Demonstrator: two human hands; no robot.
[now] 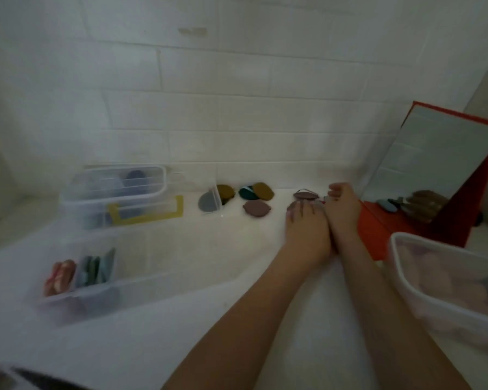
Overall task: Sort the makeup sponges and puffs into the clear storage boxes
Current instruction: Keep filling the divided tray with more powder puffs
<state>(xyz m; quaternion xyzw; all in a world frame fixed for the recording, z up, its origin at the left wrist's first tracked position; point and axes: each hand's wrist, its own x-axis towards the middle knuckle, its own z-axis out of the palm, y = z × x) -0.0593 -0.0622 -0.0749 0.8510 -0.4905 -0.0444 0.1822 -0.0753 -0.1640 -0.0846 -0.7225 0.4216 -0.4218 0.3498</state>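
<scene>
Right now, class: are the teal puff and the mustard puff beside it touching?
Touching. The head view shows the mustard puff overlapping the teal puff's right edge, with no gap between them on the counter.

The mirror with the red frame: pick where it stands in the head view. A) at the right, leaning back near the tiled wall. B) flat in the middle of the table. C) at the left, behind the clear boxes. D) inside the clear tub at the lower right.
A: the mirror stands tilted at the right edge by the tiled wall, beyond both hands and behind the clear tub.
</scene>
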